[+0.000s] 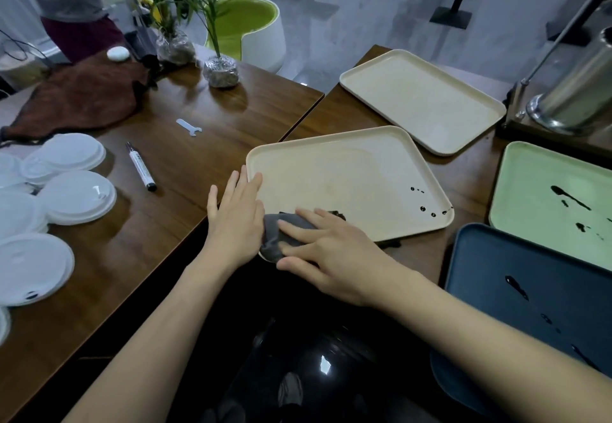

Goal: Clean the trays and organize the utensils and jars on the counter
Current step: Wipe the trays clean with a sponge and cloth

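Cream rectangular plastic tray (pixel 347 177) lies at the centre of the brown wooden counter (pixel 198 158), turned diamond-wise, with its 7 o'clock corner appearing to project past the counter edge toward the person. Left hand (pixel 235 220) lies flat with straight fingers across the tray's 9 o'clock rim, gripping nothing and only steadying it. Right hand (pixel 328 250) presses a crumpled grey cloth (pixel 275 240) onto the 7 o'clock corner, fingers spread and nearly straight, not curled round the cloth. Small dark droplets (pixel 427 207) sit along the 4 o'clock rim, not yet wiped. Judgement: step in hand is wiping this tray. It is best done by sweeping the cloth from 7 toward 4 o'clock in overlapping strokes, running it into the raised lip where droplets collect, and keeping the left palm down so the tray does not pivot or slide off the edge. Room: a second cream tray (pixel 420 101), apparently clean, lies just beside it at 1 o'clock. A pale green tray (pixel 530 224) with dark streaks lies at 3 o'clock, and a dark blue tray (pixel 496 273) with streaks at 4 o'clock, close to the droplet corner. That leaves little clearance for the right elbow. Bare counter opens at 10 to 11 o'clock; white round lids (pixel 79 197) and a white marker pen (pixel 142 167) lie at 9 o'clock, well apart.
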{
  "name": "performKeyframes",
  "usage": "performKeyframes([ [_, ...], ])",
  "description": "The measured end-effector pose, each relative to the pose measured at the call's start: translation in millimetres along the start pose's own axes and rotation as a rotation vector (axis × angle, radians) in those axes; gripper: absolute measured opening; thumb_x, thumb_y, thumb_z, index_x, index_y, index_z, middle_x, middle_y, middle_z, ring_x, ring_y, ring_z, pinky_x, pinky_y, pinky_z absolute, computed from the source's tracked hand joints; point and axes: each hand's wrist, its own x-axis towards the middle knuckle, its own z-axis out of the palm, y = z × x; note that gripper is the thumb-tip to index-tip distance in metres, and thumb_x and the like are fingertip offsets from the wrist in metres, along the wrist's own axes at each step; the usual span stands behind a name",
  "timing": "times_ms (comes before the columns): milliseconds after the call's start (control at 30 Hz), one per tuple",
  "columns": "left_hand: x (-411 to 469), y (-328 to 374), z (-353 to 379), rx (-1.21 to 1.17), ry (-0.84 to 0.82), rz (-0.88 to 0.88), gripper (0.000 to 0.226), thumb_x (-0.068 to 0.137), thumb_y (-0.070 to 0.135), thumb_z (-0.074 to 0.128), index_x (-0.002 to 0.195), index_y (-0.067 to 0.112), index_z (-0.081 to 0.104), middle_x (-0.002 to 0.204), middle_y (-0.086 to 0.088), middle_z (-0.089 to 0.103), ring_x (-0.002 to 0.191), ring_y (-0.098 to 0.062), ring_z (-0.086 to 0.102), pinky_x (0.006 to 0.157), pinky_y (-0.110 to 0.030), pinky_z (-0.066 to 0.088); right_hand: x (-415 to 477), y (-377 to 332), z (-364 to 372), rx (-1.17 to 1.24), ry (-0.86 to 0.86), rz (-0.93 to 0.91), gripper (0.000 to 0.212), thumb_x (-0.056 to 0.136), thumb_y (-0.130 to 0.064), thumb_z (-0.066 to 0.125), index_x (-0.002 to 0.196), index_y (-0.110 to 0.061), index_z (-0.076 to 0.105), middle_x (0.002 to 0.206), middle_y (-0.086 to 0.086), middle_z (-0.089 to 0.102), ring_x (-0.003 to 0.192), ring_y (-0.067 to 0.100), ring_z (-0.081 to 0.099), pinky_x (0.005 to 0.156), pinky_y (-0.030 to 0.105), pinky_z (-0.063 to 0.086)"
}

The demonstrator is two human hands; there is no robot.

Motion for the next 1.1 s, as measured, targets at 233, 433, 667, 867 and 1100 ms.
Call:
performKeyframes([
  [233, 2, 0, 0, -0.032, 0.014, -0.01, 0.056, 0.105, 0.012, 0.028, 0.16, 0.022, 0.025, 0.172, -0.003, 0.007, 0.158, -0.016, 0.0, 0.124, -0.049, -0.01, -56, 67, -36, 0.03, -0.015, 0.298, 0.077, 0.09, -0.077, -0.001, 0.136, -0.05, 0.055, 0.153, -0.03, 0.031, 0.148, 0.005, 0.028, 0.116, 0.037, 0.036],
  [433, 1, 2, -4, -0.014, -0.017, -0.004, 0.056, 0.106, 0.012, 0.026, 0.161, 0.023, 0.021, 0.172, -0.003, 0.003, 0.158, -0.015, -0.005, 0.124, -0.049, -0.012, 6, 109, -33, -0.117, 0.043, 0.417, 0.049, 0.103, -0.033, 0.037, 0.152, -0.027, 0.038, 0.164, 0.002, 0.026, 0.15, 0.024, 0.02, 0.112, 0.045, 0.038],
  [667, 4, -1, -1, 0.01, -0.023, 0.001, 0.057, 0.107, 0.015, 0.027, 0.162, 0.021, 0.017, 0.172, -0.005, 0.003, 0.157, -0.014, -0.006, 0.123, -0.046, -0.012, 104, 53, -9, -0.127, 0.106, 0.302, 0.046, 0.105, -0.032, 0.037, 0.15, -0.022, 0.04, 0.164, 0.008, 0.023, 0.149, 0.029, 0.02, 0.114, 0.04, 0.027],
  [867, 0, -3, 1, 0.018, 0.017, 0.021, 0.057, 0.105, 0.015, 0.028, 0.161, 0.02, 0.021, 0.172, -0.005, 0.007, 0.158, -0.019, -0.003, 0.125, -0.047, -0.008, 102, 73, -6, -0.132, 0.12, 0.204, 0.048, 0.1, -0.016, 0.045, 0.146, -0.03, 0.045, 0.158, -0.001, 0.033, 0.138, 0.023, 0.037, 0.099, 0.037, 0.043],
  [1100, -1, 0, 4, 0.0, 0.051, 0.003, 0.058, 0.103, 0.011, 0.028, 0.16, 0.018, 0.023, 0.172, -0.007, 0.006, 0.158, -0.021, -0.003, 0.126, -0.05, -0.007, 36, 155, -42, -0.239, 0.196, 0.588, 0.048, 0.095, -0.01, 0.039, 0.143, -0.014, 0.046, 0.151, 0.01, 0.04, 0.142, 0.028, 0.031, 0.11, 0.037, 0.032],
])
